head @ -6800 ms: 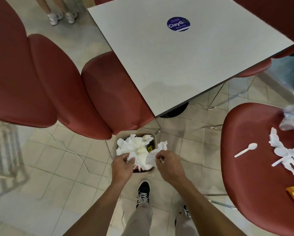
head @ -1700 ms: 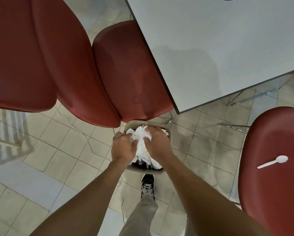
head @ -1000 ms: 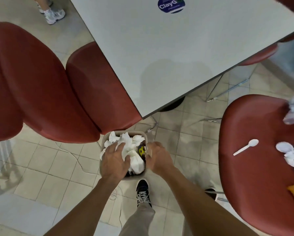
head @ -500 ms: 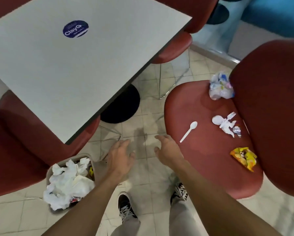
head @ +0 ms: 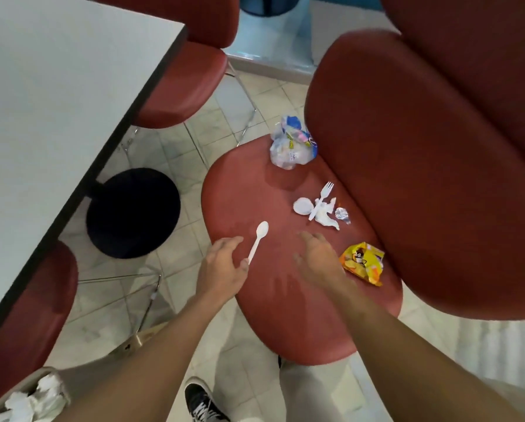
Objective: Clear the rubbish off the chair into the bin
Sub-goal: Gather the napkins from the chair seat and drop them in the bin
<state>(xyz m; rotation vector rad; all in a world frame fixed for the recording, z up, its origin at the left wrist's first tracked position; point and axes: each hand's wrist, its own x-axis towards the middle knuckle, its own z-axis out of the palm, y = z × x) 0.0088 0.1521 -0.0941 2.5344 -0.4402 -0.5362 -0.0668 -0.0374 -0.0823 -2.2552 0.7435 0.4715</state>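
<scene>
The red chair seat (head: 288,306) carries rubbish. A white plastic spoon (head: 258,239) lies near its front left, and my left hand (head: 224,266) hovers open beside the handle, thumb tip touching or almost touching it. My right hand (head: 319,260) is spread open over the seat middle, just left of a crumpled yellow snack wrapper (head: 363,263). Farther back lie a white plastic fork with torn white scraps (head: 320,208), a small foil scrap (head: 342,214), and a crumpled clear plastic bag (head: 293,144). The beige bin (head: 31,383), full of white tissue, shows at the bottom left corner.
A grey table (head: 51,111) fills the left, on a black round base (head: 133,213). Other red chairs (head: 182,83) stand around it, and the chair's tall red backrest (head: 422,166) rises on the right. Metal chair legs (head: 145,309) cross the tiled floor between chair and bin.
Both hands left the bin, where they pressed tissue down, and moved right over the chair seat. The view swung right, so the bin slid to the bottom left corner.
</scene>
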